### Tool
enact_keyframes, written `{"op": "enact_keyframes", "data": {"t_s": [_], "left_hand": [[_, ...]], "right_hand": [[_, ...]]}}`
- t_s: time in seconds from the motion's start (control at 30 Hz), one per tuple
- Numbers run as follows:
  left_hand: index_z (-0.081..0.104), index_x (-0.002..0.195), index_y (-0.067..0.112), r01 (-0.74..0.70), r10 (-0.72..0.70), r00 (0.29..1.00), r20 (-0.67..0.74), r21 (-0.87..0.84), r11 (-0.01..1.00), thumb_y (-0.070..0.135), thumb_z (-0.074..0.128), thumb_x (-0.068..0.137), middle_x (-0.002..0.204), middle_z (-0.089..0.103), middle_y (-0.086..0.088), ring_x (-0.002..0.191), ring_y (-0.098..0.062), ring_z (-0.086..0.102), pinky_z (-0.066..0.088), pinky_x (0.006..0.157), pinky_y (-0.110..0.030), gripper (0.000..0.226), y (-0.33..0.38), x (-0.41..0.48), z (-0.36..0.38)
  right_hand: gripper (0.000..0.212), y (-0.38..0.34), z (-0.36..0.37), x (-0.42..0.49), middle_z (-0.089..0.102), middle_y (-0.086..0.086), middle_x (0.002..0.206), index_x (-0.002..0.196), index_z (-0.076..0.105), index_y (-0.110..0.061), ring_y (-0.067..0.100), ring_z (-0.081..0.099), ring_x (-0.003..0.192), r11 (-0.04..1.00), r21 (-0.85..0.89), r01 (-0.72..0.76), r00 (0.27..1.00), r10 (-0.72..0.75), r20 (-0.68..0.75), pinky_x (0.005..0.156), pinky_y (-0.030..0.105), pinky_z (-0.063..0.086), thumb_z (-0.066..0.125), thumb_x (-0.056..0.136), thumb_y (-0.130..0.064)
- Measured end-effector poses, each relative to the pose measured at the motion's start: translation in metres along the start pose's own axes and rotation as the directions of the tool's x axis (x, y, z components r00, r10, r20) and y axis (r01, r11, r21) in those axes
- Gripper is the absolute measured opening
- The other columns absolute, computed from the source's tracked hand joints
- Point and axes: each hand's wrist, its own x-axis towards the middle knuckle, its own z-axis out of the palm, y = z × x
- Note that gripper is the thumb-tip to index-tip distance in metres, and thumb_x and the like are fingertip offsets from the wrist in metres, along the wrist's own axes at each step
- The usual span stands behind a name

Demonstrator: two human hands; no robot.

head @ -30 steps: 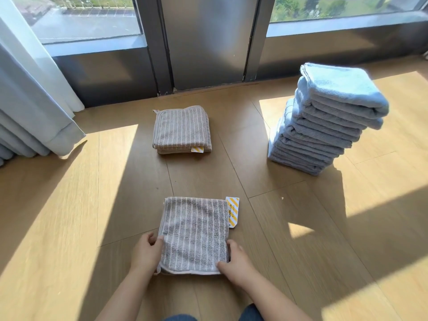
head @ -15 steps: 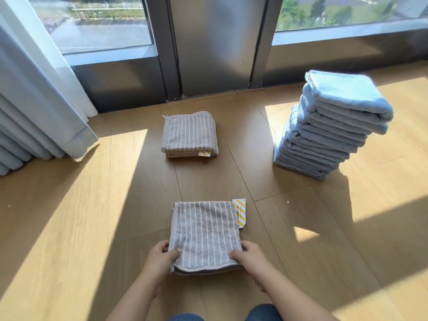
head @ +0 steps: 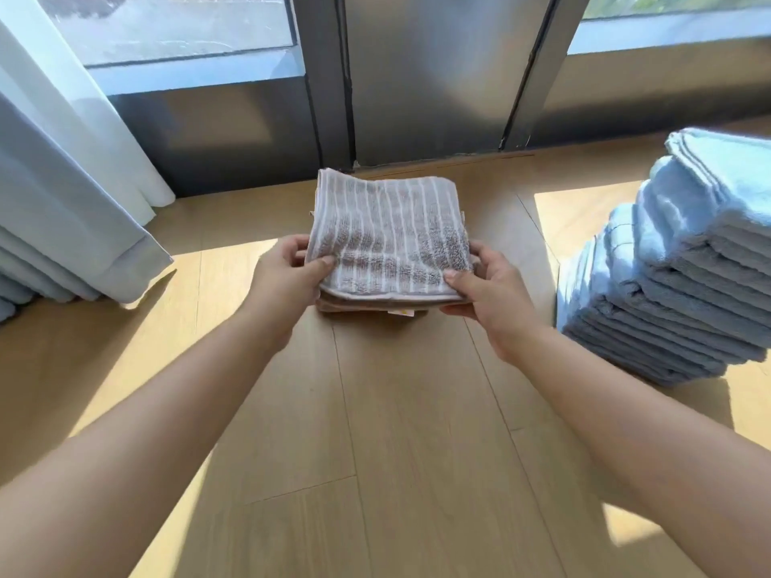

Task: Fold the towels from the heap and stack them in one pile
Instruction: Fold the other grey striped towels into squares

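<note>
Pale wooden floor (head: 396, 431) runs out from under the person, cut by broad bands of sunlight and shadow, and two bare forearms reach across it away from the body. The left hand (head: 283, 281) pinches the near left corner of a folded striped towel (head: 388, 235), thumb lying on top and fingers curled round the edge beneath. The right hand (head: 488, 294) grasps the near right corner the same way, thumb pressed on the cloth and fingers tucked under. The towel is grey-brown with thin white stripes running away from the person, folded to a rough square and held fairly flat. It sits directly over a low pile of matching folded towels (head: 359, 305) on the floor, whose edges peep out under its near side, with a small yellow tag (head: 401, 313) showing there. Whether the held towel already rests on that pile or hangs just above it I cannot tell. To the right, well apart from the hands, stands a tall stack of light blue towels (head: 676, 285), leaning a little, its upper layers set further right than its base and partly lit by the sun. On the left a pale curtain (head: 62, 181) falls in folds to the floor. Beyond everything, a grey metal frame (head: 429, 77) rises from the floor with window glass (head: 175, 22) on either side.
</note>
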Motion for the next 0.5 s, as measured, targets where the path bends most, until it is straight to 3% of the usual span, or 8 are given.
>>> {"op": "enact_keyframes", "data": {"t_s": [0.13,0.23,0.3,0.37,0.43,0.5], "left_hand": [[0.053,0.107,0.014,0.042,-0.041,0.998,-0.051,0.017,0.999,0.007,0.052,0.092,0.092,0.062,-0.002,0.085,-0.017,0.062,0.054,0.079,-0.031,0.016,-0.007,0.060,0.006],[0.052,0.115,0.013,0.154,-0.135,0.978,-0.158,0.114,0.982,0.011,0.050,0.092,0.102,0.060,-0.006,0.088,-0.023,0.061,0.053,0.079,-0.034,0.023,-0.042,0.098,0.007],[0.054,0.116,0.012,0.307,-0.246,0.937,-0.250,0.244,0.920,0.013,0.049,0.090,0.101,0.058,-0.010,0.084,-0.024,0.055,0.047,0.077,-0.032,0.027,-0.074,0.110,0.005],[0.058,0.104,0.010,0.414,-0.351,0.894,-0.278,0.214,0.885,0.013,0.051,0.087,0.104,0.061,-0.017,0.083,-0.022,0.050,0.041,0.074,-0.031,0.019,-0.096,0.112,0.005],[0.056,0.111,0.009,0.438,-0.394,0.884,-0.252,0.152,0.886,0.014,0.051,0.085,0.100,0.060,-0.014,0.082,-0.022,0.050,0.039,0.072,-0.031,0.026,-0.104,0.114,0.006],[0.053,0.111,0.010,0.434,-0.419,0.885,-0.203,0.033,0.900,0.015,0.051,0.084,0.088,0.057,-0.008,0.073,-0.022,0.051,0.040,0.065,-0.030,0.028,-0.102,0.120,0.009]], "right_hand": [[0.038,0.011,0.011,0.063,0.057,-0.006,0.092,0.124,0.043,-0.021,0.008,0.056,0.075,0.999,-0.051,0.016,0.999,-0.017,-0.031,0.059,0.024,0.052,0.048,0.092,-0.002],[0.038,0.055,0.021,0.094,0.057,-0.003,0.103,0.127,0.041,-0.017,0.009,0.054,0.076,0.981,-0.162,-0.106,0.994,0.099,-0.053,0.065,0.025,0.047,0.050,0.091,-0.008],[0.043,0.081,0.025,0.100,0.057,0.004,0.108,0.131,0.040,-0.011,0.015,0.056,0.085,0.951,-0.212,-0.226,0.973,0.211,-0.090,0.075,0.029,0.045,0.053,0.090,-0.011],[0.044,0.092,0.025,0.103,0.058,0.005,0.109,0.127,0.043,-0.009,0.020,0.056,0.098,0.929,-0.219,-0.300,0.950,0.270,-0.157,0.088,0.032,0.044,0.057,0.086,-0.013],[0.053,0.094,0.022,0.108,0.057,0.004,0.115,0.126,0.045,-0.011,0.023,0.056,0.109,0.915,-0.251,-0.316,0.941,0.269,-0.204,0.099,0.037,0.043,0.064,0.078,-0.024],[0.060,0.090,0.021,0.114,0.056,0.002,0.120,0.128,0.043,-0.015,0.022,0.056,0.112,0.914,-0.254,-0.317,0.945,0.281,-0.169,0.102,0.040,0.043,0.068,0.076,-0.031]]}}
